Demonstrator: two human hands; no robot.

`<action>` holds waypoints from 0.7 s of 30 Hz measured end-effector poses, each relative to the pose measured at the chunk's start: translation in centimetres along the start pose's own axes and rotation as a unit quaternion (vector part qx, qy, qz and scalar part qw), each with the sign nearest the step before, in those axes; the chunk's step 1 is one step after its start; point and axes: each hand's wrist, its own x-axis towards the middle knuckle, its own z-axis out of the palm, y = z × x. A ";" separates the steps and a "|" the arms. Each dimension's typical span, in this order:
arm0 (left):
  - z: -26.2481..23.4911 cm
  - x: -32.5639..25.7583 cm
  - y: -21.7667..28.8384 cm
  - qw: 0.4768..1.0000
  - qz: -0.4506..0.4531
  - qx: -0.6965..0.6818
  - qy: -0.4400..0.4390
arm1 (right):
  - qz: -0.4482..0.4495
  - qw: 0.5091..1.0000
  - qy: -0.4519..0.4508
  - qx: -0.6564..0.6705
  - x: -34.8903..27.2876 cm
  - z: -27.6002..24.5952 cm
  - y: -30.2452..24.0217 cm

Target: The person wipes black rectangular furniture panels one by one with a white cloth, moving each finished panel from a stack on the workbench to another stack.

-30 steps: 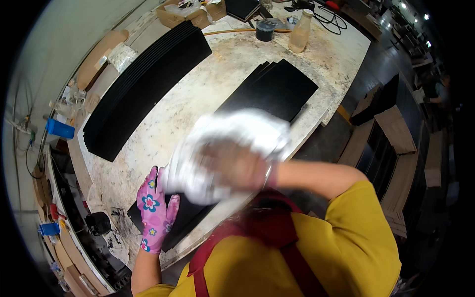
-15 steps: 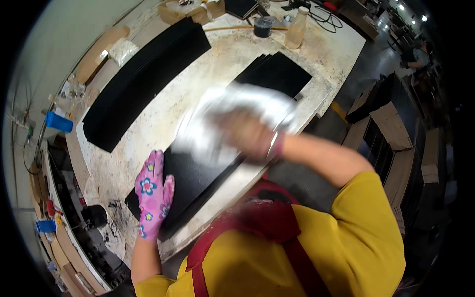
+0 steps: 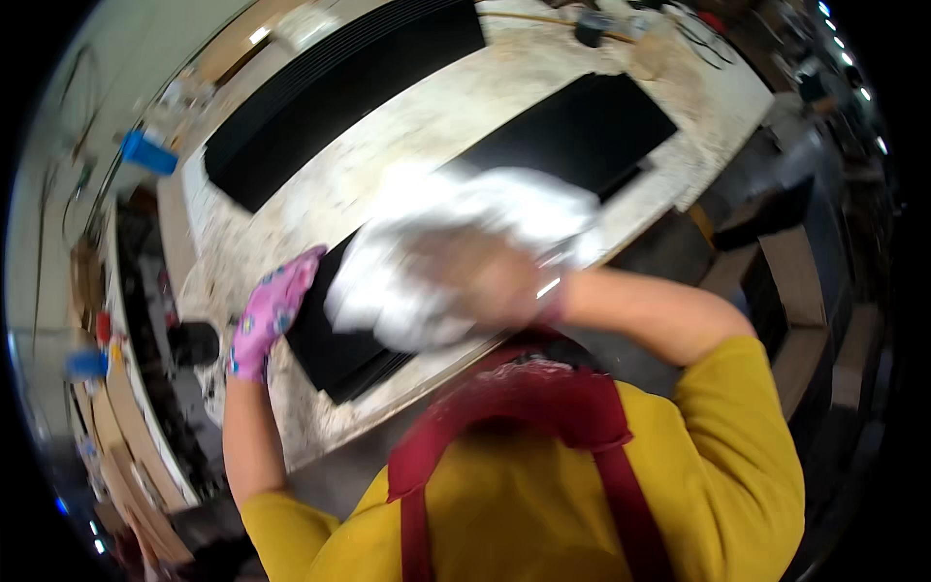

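Observation:
A stack of long, flat black panels [image 3: 582, 131] lies slantwise across the table in front of me. My left hand [image 3: 276, 308], in a pink glove with flower prints, is at the stack's left end, fingers stretched out along the edge. Over the middle of the top panel, my right hand [image 3: 485, 281] is closed on a white cloth [image 3: 383, 286]. Both cloth and hand are smeared by motion, and the cloth hides the panel beneath it. A bracelet rings my right wrist.
Another long row of stacked black panels [image 3: 339, 92] stands toward the far left of the stained white table [image 3: 417, 126]. A dark tub [image 3: 592, 29] sits at the back. Left are a blue container [image 3: 148, 153] and a black cup [image 3: 194, 343]. Wooden-sided boxes [image 3: 793, 276] stand right.
My left hand has gone from lying flat on the top panel to the stack's left end. The right hand still moves the cloth over the panel. The whole view has shifted.

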 end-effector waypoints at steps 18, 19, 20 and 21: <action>-2.1 -0.5 -3.4 0.996 -0.007 0.024 -0.090 | -0.042 0.990 0.036 -0.132 6.8 2.5 -1.0; -2.0 -0.4 -3.2 0.996 -0.009 -0.011 -0.091 | 0.025 0.993 -0.025 -0.116 7.2 -0.7 0.7; -2.1 0.2 -2.2 0.993 -0.032 -0.016 -0.115 | 0.075 0.981 0.005 -0.180 6.4 -1.3 3.7; -2.3 0.6 -1.5 0.989 -0.060 -0.020 -0.136 | 0.125 0.962 0.035 -0.241 6.4 -1.8 4.4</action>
